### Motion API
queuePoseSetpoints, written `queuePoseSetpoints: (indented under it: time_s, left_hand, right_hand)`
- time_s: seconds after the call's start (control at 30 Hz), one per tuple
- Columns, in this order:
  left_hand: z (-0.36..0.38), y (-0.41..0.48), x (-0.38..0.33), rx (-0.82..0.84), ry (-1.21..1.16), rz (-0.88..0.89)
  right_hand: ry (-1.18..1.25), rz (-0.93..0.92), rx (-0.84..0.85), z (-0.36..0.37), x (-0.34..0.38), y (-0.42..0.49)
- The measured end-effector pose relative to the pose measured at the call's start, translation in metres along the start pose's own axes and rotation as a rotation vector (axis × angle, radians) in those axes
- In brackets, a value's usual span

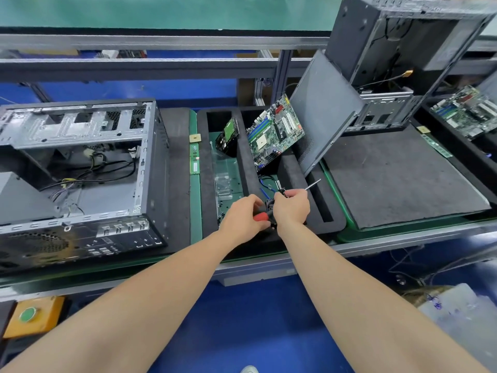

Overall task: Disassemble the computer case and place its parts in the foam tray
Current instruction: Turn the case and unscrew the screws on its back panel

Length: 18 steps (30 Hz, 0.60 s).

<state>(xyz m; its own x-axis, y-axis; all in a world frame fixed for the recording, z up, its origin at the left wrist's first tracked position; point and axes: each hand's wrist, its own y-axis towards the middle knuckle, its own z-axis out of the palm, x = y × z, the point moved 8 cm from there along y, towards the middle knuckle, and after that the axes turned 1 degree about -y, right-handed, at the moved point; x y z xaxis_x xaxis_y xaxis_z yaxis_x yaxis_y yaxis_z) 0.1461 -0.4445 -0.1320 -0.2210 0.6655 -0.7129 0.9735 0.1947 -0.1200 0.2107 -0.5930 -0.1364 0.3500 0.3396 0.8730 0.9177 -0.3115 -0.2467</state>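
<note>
Foam tray [291, 170] lies centre. Over it, left grip [243, 215] holds a red screwdriver [261, 217]; right grip [293, 208] pinches a small black part [270, 205].

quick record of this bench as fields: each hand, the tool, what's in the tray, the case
left hand: grips the screwdriver by its red handle
right hand: holds a small black part over the tray
tool: shaft sticks out up and right past the right hand
tray: black foam; motherboard and hard drive lean in its slots
case: left of the tray, open, cables inside
panel: leans at the tray's right side
</note>
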Motion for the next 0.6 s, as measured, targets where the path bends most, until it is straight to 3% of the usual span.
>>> queuePoseSetpoints:
  time_s: [0.3, 0.43, 0.6]
  left_hand:
    - [-0.154, -0.027, -0.007, -0.424, -0.029, 0.091]
    - [-0.248, -0.063, 0.024, -0.602, -0.037, 0.041]
    - [-0.344, -0.116, 0.105, -0.75, 0.032, -0.155]
  right_hand:
    - [0.205, -0.265, 0.204, 0.072, 0.112, -0.086]
    - [0.238, -0.38, 0.354, 0.126, 0.173, -0.159]
    - [0.128, -0.391, 0.656, 0.221, 0.209, -0.257]
